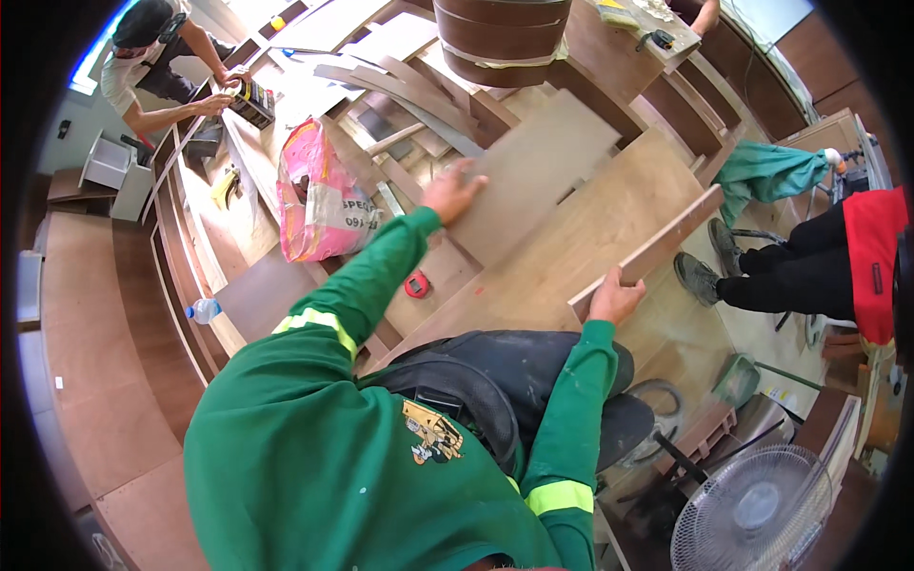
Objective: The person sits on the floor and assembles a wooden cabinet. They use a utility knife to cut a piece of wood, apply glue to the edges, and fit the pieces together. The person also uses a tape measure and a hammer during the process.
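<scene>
My left hand [454,192] is at the near left edge of a flat brown board [547,167], its fingers apart. Both hand and board look a little blurred, and I cannot tell whether they touch. With my right hand [617,297] I grip the near end of a long narrow wooden strip [666,243], which slants away to the right. Beneath it lies a wide light-brown wood panel [571,238]. A red tape measure [417,284] sits to the left of the panel. Beyond my left forearm stands a pink-and-white sack [319,205].
Far left, a person [157,67] handles a dark tin [251,103]. At right stands someone in a red top [876,257]. A floor fan [757,506] is at lower right. Wood offcuts [400,95] and a round brown drum-shaped piece [502,38] lie at the back.
</scene>
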`<action>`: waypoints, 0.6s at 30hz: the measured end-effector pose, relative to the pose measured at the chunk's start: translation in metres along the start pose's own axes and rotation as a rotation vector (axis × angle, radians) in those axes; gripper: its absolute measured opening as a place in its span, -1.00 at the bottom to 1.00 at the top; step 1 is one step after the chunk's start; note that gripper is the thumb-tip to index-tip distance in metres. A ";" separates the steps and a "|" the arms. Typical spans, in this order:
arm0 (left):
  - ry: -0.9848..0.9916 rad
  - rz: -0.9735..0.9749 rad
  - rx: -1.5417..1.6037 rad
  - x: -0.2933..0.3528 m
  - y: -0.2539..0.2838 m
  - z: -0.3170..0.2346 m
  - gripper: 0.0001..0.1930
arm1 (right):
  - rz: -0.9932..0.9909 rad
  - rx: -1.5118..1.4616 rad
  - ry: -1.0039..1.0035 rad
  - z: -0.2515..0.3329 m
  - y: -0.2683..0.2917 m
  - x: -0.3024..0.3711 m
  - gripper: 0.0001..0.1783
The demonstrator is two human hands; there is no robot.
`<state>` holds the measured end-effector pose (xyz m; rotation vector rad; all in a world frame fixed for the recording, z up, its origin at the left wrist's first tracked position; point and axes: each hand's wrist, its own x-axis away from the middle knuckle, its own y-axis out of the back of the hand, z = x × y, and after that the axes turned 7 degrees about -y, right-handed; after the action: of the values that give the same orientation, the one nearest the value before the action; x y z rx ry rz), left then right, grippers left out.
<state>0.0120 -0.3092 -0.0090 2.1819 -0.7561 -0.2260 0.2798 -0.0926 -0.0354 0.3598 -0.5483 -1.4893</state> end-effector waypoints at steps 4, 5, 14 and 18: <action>-0.012 -0.044 -0.061 -0.007 0.051 0.054 -0.34 | 0.088 0.037 0.004 0.002 -0.024 0.013 -0.17; -0.004 -0.027 -0.071 -0.008 0.056 0.058 -0.35 | 0.083 0.084 0.037 0.000 -0.028 0.012 -0.17; -0.125 -0.140 -0.481 0.003 0.048 0.090 -0.40 | -0.002 0.388 0.235 -0.025 -0.046 0.008 -0.15; -0.204 -0.353 -0.323 0.038 0.077 0.093 -0.47 | 0.024 0.598 0.192 -0.010 -0.035 0.016 -0.18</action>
<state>-0.0280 -0.4291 -0.0108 1.9846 -0.4009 -0.7094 0.2565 -0.1115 -0.0611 0.9468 -0.8346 -1.2274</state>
